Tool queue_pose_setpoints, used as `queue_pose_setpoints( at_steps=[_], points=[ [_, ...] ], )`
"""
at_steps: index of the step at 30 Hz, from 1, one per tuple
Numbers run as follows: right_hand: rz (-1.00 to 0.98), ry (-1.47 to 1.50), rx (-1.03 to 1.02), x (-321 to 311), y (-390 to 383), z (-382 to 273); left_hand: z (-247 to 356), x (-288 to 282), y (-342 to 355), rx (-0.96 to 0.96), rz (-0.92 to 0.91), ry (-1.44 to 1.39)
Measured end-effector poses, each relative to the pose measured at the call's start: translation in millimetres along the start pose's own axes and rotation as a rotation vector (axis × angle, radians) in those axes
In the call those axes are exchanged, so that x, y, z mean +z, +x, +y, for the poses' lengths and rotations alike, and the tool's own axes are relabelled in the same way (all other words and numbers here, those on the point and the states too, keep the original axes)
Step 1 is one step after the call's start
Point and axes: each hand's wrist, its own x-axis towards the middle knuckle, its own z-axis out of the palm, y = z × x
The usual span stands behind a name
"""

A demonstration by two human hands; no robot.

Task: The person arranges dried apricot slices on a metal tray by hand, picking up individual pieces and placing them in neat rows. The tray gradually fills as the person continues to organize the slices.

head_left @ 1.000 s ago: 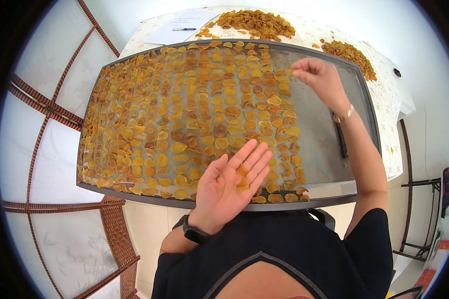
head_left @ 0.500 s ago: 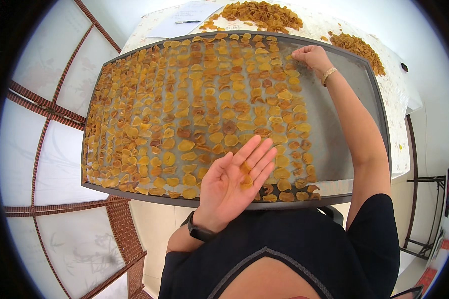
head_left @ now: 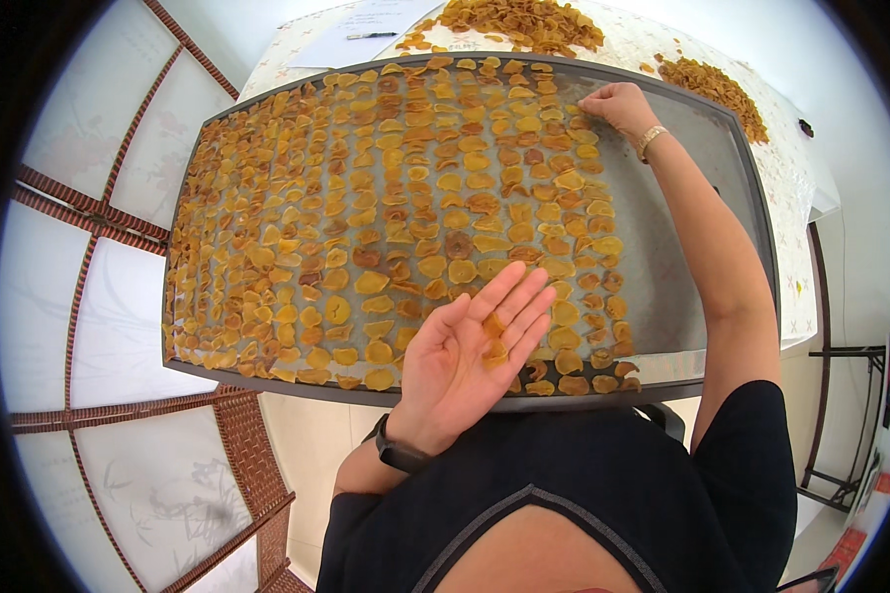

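Rows of dried yellow-brown slices point(head_left: 371, 284) cover most of a wide dark-framed tray point(head_left: 653, 267). My left hand point(head_left: 470, 366) hovers palm up above the near edge, fingers stretched out flat. A couple of dried slices point(head_left: 495, 341) lie loose on its fingers. At the far right end of the rows, my right hand point(head_left: 618, 109) has thumb and fingers pinched together. A small dried slice point(head_left: 573, 111) shows at its fingertips, low against the tray.
Beyond the tray, a large heap of dried slices point(head_left: 524, 25) and a smaller heap point(head_left: 717, 91) sit on the patterned tablecloth point(head_left: 786, 188). A pen point(head_left: 371, 37) lies on a paper sheet point(head_left: 336, 49). A folding screen with woven frame point(head_left: 133, 222) stands at the left.
Both hands keep nearly the same pose and place. The view has shifted very slightly; the slices stay on my left fingers and my right hand remains pinched at the row's far end.
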Motion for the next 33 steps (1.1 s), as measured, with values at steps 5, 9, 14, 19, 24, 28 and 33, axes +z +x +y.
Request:
queue_pose_setpoints(
  at_steps=[5, 9, 14, 19, 24, 28, 33],
  points=[
    [0.042, 0.015, -0.09, 3, 0, 10, -2, -2, 0, 0.005, -0.029, -0.046],
    [0.064, 0.169, -0.134, 3, -17, 1, -4, 2, -1, 0.027, -0.043, -0.062],
    [-0.266, 0.288, -0.232, -9, -126, -79, -9, 2, -4, 0.051, -0.05, -0.098],
    [-0.575, 0.283, -0.578, -16, -220, -117, -17, 5, -4, 0.055, -0.005, -0.096],
    [-0.522, 0.254, -0.549, -11, -266, -123, -22, 3, -8, 0.044, -0.021, -0.031],
    [-0.433, 0.236, -0.572, -6, -274, -122, -28, 6, -10, 0.062, -0.024, -0.004],
    [-0.43, 0.251, -0.523, -3, -277, -116, -31, 4, -10, 0.059, -0.044, -0.031]
  ],
)
